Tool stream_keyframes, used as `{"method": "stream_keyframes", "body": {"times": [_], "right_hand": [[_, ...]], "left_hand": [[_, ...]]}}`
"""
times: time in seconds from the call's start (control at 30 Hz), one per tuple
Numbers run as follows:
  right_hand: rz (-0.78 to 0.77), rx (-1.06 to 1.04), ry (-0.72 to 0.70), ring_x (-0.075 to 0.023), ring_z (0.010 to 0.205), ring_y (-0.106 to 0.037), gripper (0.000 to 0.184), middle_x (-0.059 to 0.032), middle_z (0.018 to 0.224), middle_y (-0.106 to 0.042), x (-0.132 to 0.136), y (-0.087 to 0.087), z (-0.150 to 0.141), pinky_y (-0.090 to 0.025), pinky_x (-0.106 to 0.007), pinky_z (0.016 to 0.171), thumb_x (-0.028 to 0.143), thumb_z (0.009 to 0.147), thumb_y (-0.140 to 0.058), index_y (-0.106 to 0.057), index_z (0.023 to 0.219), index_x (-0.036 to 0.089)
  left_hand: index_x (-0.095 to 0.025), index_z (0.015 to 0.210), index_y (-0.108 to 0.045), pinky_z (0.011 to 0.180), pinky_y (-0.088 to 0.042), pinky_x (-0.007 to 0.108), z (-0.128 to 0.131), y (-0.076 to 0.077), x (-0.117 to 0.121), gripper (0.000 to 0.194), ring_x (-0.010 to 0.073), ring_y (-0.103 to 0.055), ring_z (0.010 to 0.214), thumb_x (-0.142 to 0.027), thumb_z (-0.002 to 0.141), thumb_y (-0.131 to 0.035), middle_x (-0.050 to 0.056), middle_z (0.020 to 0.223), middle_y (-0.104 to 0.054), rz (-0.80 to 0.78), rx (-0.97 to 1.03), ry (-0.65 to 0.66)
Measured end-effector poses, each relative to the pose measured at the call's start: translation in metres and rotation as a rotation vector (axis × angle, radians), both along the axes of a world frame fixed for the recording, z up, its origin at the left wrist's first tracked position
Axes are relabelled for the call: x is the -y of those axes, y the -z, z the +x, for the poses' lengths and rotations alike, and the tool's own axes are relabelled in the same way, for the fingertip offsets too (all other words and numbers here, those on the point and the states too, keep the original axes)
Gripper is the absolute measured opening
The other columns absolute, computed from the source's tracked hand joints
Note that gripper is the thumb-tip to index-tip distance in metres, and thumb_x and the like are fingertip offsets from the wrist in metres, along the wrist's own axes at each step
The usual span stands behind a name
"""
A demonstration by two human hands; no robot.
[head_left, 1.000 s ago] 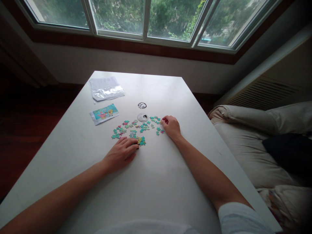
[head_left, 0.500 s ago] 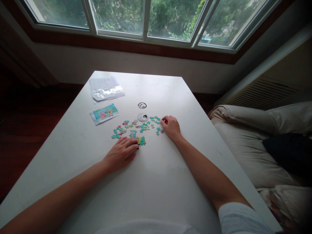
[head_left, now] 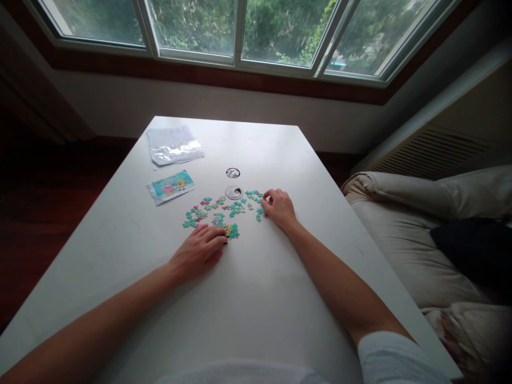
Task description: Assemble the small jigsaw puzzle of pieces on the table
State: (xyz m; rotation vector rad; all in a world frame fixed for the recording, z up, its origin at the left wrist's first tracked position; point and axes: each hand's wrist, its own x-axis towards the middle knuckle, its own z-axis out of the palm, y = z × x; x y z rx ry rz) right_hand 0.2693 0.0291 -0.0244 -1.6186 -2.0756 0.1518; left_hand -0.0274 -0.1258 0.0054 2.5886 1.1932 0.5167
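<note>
Window (head_left: 240,32) overlooks table (head_left: 260,298): left fingers (head_left: 213,233) loose on puzzle (head_left: 233,231), right fingers (head_left: 272,192) curled, hold unclear.

Tabletop (head_left: 256,309): plain white. Puzzle pieces (head_left: 237,209): mostly turquoise-green, some pink, some pale green. Joined section (head_left: 232,231): turquoise with yellow. Picture card (head_left: 173,186): turquoise ground, pink and yellow figures, white edges. Sofa (head_left: 404,240): beige. Floor (head_left: 44,213): dark reddish brown.

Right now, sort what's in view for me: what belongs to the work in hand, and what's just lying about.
In the work:
- joined pieces
- loose pieces
- picture, probably: its colours match the pieces

Lying about:
- clear plastic, apparently set aside
- dark item on the sofa, too dim to name
</note>
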Motion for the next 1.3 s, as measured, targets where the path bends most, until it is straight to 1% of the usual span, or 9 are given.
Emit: {"method": "stream_keyframes", "body": {"times": [0.1,0.2,0.53,0.83,1.3], "right_hand": [[-0.022,0.014,-0.011,-0.0247,0.089,-0.053,0.011,-0.0067,0.088,-0.061,0.0004,-0.002,0.0,-0.041,-0.036,0.085,0.026,0.084,-0.065,-0.068,0.093,0.023],[-0.04,0.013,-0.019,-0.0251,0.089,-0.053,0.01,-0.0073,0.089,-0.062,0.0005,-0.0032,-0.0001,-0.041,-0.036,0.085,0.026,0.084,-0.065,-0.068,0.093,0.023],[-0.036,0.013,-0.015,-0.025,0.09,-0.053,0.011,-0.0071,0.089,-0.062,0.0011,-0.0026,-0.0015,-0.04,-0.036,0.085,0.025,0.084,-0.065,-0.069,0.094,0.023],[-0.034,0.01,-0.027,-0.0244,0.091,-0.052,0.011,-0.0065,0.091,-0.062,-0.001,0.001,-0.0004,-0.041,-0.036,0.086,0.026,0.085,-0.064,-0.069,0.094,0.022],[-0.02,0.014,-0.03,-0.0247,0.09,-0.052,0.011,-0.0068,0.089,-0.061,0.0,0.0013,-0.002,-0.04,-0.035,0.085,0.023,0.085,-0.063,-0.069,0.094,0.022]], "left_hand": [[-0.024,0.111,-0.058,0.118,-0.034,0.048,-0.0006,0.0009,0.0004,0.018,0.0233,-0.056,0.127,-0.021,0.094,-0.052,0.007,0.14,-0.06,-0.021,0.01,-0.012],[-0.023,0.106,-0.057,0.119,-0.032,0.048,-0.0008,0.0026,0.0004,0.012,0.0232,-0.056,0.128,-0.021,0.095,-0.051,0.007,0.141,-0.059,-0.018,0.001,-0.007],[-0.023,0.106,-0.057,0.119,-0.031,0.048,-0.0002,0.0023,0.0005,0.013,0.0231,-0.056,0.129,-0.021,0.097,-0.049,0.007,0.143,-0.058,-0.019,-0.013,-0.002],[-0.023,0.109,-0.058,0.119,-0.031,0.048,-0.0007,0.0038,0.0001,0.015,0.0238,-0.054,0.131,-0.021,0.096,-0.051,0.007,0.144,-0.057,-0.027,-0.013,0.003],[-0.023,0.111,-0.058,0.118,-0.031,0.048,0.0006,0.0038,0.0001,0.016,0.024,-0.054,0.131,-0.021,0.096,-0.051,0.007,0.145,-0.056,-0.015,-0.023,0.012]]}}
